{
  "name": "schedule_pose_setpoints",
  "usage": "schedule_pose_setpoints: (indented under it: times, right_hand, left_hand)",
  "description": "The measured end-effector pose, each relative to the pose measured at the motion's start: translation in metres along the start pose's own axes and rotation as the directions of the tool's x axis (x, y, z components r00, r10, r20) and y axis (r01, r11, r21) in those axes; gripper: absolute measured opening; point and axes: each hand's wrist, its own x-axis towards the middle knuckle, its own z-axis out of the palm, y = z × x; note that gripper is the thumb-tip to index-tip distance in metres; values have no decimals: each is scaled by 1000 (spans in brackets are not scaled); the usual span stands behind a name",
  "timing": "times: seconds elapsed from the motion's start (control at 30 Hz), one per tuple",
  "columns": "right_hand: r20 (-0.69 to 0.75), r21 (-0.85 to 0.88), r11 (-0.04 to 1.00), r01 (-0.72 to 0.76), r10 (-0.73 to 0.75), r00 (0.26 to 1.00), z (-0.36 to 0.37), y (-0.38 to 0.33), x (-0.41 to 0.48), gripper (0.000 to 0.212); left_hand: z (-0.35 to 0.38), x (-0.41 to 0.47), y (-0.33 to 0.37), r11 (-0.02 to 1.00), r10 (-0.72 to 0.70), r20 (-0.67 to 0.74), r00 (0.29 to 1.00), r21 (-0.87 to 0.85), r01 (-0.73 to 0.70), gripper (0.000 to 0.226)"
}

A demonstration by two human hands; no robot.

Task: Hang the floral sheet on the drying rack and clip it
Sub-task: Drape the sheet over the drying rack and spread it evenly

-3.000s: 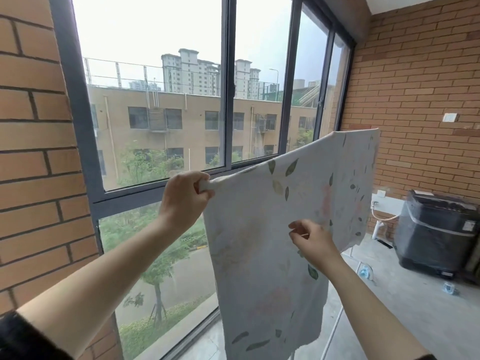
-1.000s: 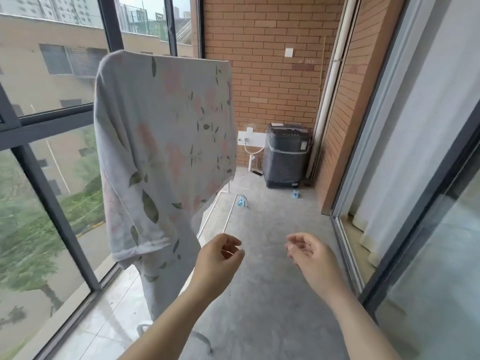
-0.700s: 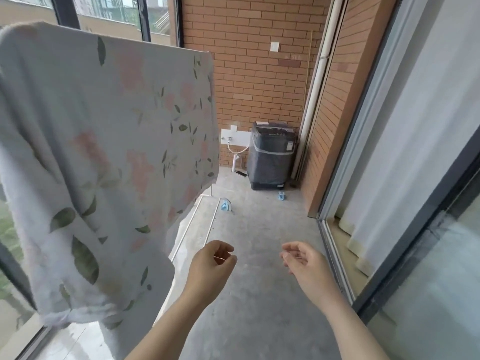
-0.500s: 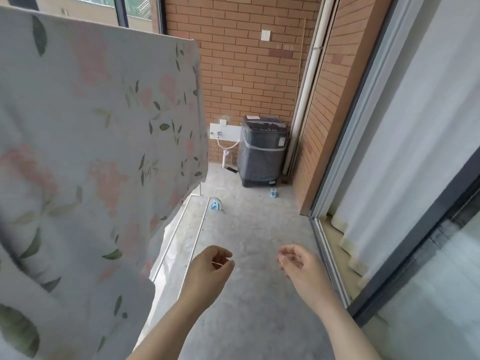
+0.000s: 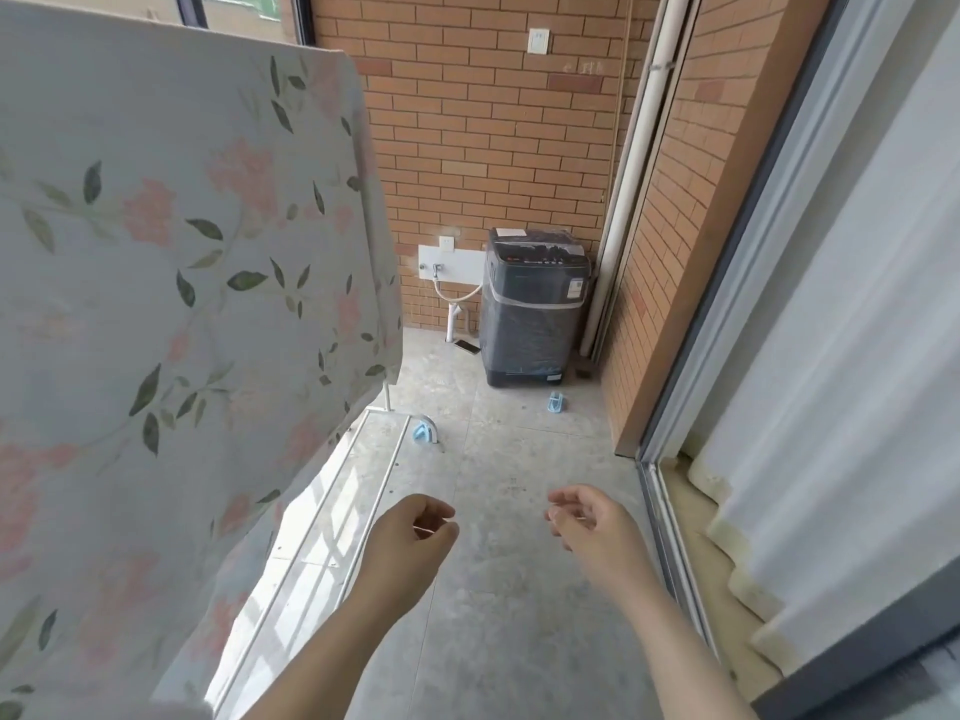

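Both our hands hang low and bare over the concrete floor (image 5: pixel 509 615), the left hand (image 5: pixel 410 543) and right hand (image 5: pixel 592 522) with fingers loosely curled on nothing, which suits us judging the draping done and the clipping yet to come. Our floral sheet (image 5: pixel 171 304) hangs at left, draped over a top bar it hides entirely; only the drying rack's lower rails (image 5: pixel 358 491) show. Two pale blue objects (image 5: pixel 426 434) lie far along the floor, possibly clips, too small to tell.
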Motion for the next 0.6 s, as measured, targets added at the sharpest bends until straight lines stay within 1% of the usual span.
schedule_pose_setpoints:
  times: [0.27,0.37,0.47,0.6]
  right_hand:
    - [67,-46,998,-41,44,997,-12,12,131,13]
    - [57,-45,998,-51,53,997,-5,13,191,14]
    - [84,-50,997,-59,64,994,5,10,252,14]
    - [87,-67,994,-86,92,992,14,1,329,15]
  left_hand:
    - [38,122,15,997,-72,-15,997,-23,72,9]
    - [47,183,19,996,-80,-15,997,-32,80,9]
    - [50,247,22,995,-82,-25,996,-59,81,9]
    - [46,328,28,992,-115,-9,993,-54,114,9]
